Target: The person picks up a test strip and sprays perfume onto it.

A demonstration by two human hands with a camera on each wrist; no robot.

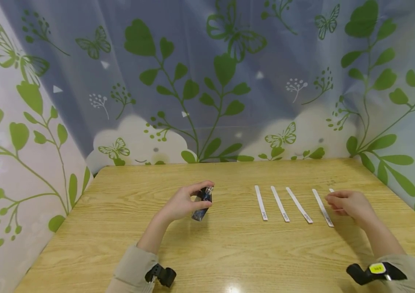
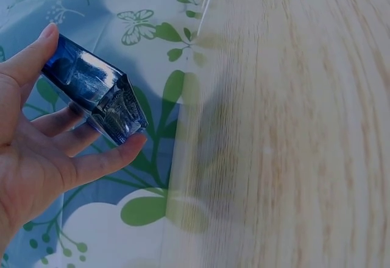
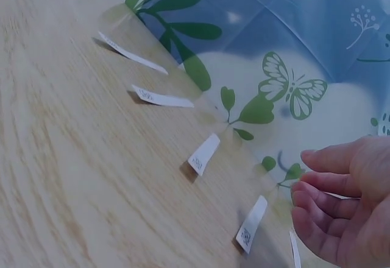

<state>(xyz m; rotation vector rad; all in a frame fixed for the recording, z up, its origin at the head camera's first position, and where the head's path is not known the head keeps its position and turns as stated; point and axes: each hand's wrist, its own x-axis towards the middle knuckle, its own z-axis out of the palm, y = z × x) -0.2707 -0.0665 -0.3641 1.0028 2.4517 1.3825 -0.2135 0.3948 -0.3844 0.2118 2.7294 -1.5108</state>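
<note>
A dark blue glass perfume bottle (image 1: pixel 200 208) with a silver spray neck is tilted above the table in my left hand (image 1: pixel 180 202). Thumb and fingers grip it along its sides; in the left wrist view the bottle's thick clear base (image 2: pixel 120 111) faces outward. On the right, my right hand (image 1: pixel 351 205) hovers over the strips with loosely curled fingers, and nothing shows between thumb and fingertips (image 3: pixel 306 204). Beside it lies a white paper test strip (image 1: pixel 322 207) with small dark print at its near end. One more strip (image 3: pixel 295 248) is mostly hidden behind this hand.
Three further white strips, a left one (image 1: pixel 261 203), a middle one (image 1: pixel 280 204) and a slanted one (image 1: pixel 299 205), lie apart in a row on the wood-grain table (image 1: pixel 229 244). A patterned curtain (image 1: pixel 200 81) with leaves and butterflies hangs along the table's back edge and sides.
</note>
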